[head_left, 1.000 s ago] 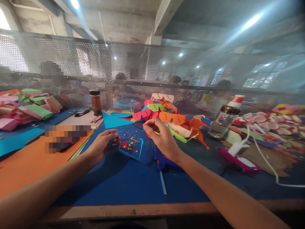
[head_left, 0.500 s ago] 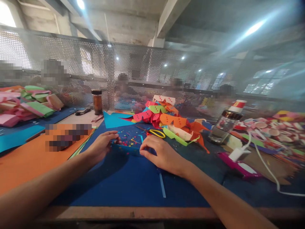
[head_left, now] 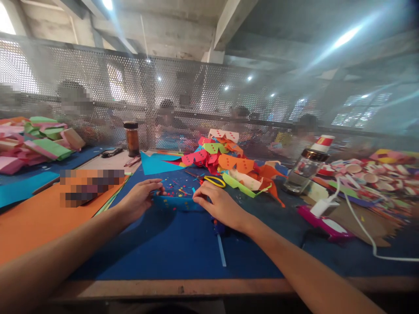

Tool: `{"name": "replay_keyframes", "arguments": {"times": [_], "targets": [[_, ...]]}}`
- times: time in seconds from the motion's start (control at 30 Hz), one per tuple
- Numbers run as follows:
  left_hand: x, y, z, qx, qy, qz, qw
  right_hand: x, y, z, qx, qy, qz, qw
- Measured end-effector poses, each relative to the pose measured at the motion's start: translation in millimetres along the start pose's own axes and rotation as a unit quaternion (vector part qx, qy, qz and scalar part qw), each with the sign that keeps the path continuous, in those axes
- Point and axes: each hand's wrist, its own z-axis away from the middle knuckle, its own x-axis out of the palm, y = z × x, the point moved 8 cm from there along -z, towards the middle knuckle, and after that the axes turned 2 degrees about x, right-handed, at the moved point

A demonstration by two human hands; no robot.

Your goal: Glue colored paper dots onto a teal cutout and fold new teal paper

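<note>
A blue paper piece (head_left: 176, 203) with a few small coloured dots is stretched between my hands above the table. My left hand (head_left: 141, 197) pinches its left end, fingers closed. At the other end, my right hand (head_left: 224, 207) has thumb and fingertips pressed together on the paper. Tiny coloured paper dots (head_left: 173, 186) lie scattered just behind it. Beyond my right hand are yellow-handled scissors (head_left: 215, 180), partly hidden. Under my right wrist a dark blue object (head_left: 218, 226) shows in part, with a narrow light blue strip (head_left: 221, 250) in front of it.
Cut paper shapes with dots (head_left: 235, 163) are heaped at the back. Orange sheets (head_left: 32, 222) lie left, near a brown jar (head_left: 132, 139). To the right stand a clear bottle (head_left: 299, 172) and a magenta power strip (head_left: 324, 223) with a white cable. A perforated screen (head_left: 183, 87) closes the back.
My right hand has turned slightly, and its fingers have closed on the paper's right end. More of the blue paper's face now shows. The whole view has shifted a little.
</note>
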Motion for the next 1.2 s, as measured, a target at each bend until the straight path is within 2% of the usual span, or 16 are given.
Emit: {"name": "replay_keyframes", "arguments": {"times": [0.17, 0.33, 0.43, 0.8, 0.97, 1.2], "targets": [[-1.9, 7, 4, 0.031, 0.005, -0.091, 0.995, -2, 1, -1, -0.001, 0.007, -0.013, 1.000], [-3.2, 20, 3, 0.116, 0.023, -0.190, 0.975, 1, 3, -1, 0.009, -0.004, -0.012, 1.000], [0.5, 25, 2, 0.152, 0.014, -0.239, 0.959, 4, 6, -1, 0.017, -0.016, -0.009, 1.000], [10.7, 32, 4, 0.206, -0.027, -0.356, 0.911, 2, 12, -2, 0.028, -0.009, -0.011, 0.999], [9.5, 26, -1, 0.213, -0.048, -0.393, 0.893, 2, 13, -2, 0.041, -0.021, -0.014, 0.999], [9.8, 18, -7, 0.222, -0.078, -0.408, 0.882, 3, 12, -1, 0.040, -0.026, -0.016, 0.999]]}}
